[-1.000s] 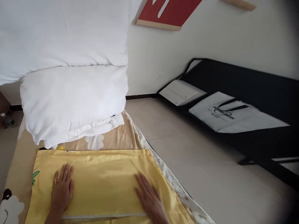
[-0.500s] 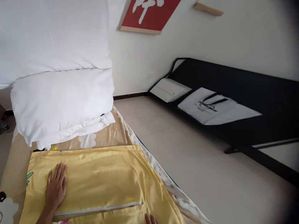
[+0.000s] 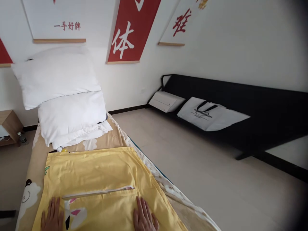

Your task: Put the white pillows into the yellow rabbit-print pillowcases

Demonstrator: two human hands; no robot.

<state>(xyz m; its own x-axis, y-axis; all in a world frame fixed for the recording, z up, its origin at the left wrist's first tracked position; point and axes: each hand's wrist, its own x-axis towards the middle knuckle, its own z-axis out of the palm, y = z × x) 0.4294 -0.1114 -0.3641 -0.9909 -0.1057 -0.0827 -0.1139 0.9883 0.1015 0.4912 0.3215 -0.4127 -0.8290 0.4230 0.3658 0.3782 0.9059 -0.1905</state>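
Observation:
A yellow satin-like pillowcase [image 3: 91, 166] lies spread on the bed, with a long white-edged slit across it and a printed white and pink figure below the slit. My left hand [image 3: 52, 215] rests flat on it near the left end of the slit, fingers stretched out. On the other side, my right hand [image 3: 144, 215] presses flat on the fabric just below the slit's right end, fingers extended. Neither hand holds anything. The near part of the pillowcase runs out of view at the bottom.
White pillows [image 3: 72, 109] are stacked at the head of the bed [image 3: 31, 186]. To the right stands a low black bench [image 3: 216, 89] with a white bag [image 3: 211, 118] and a white box [image 3: 166, 101]. A wooden cabinet [image 3: 12, 128] and a bottle [image 3: 22, 138] are at left.
My left hand has moved down towards me, from the upper panel to beside the slit. My right hand has come further into view. The camera has tilted up, showing more wall.

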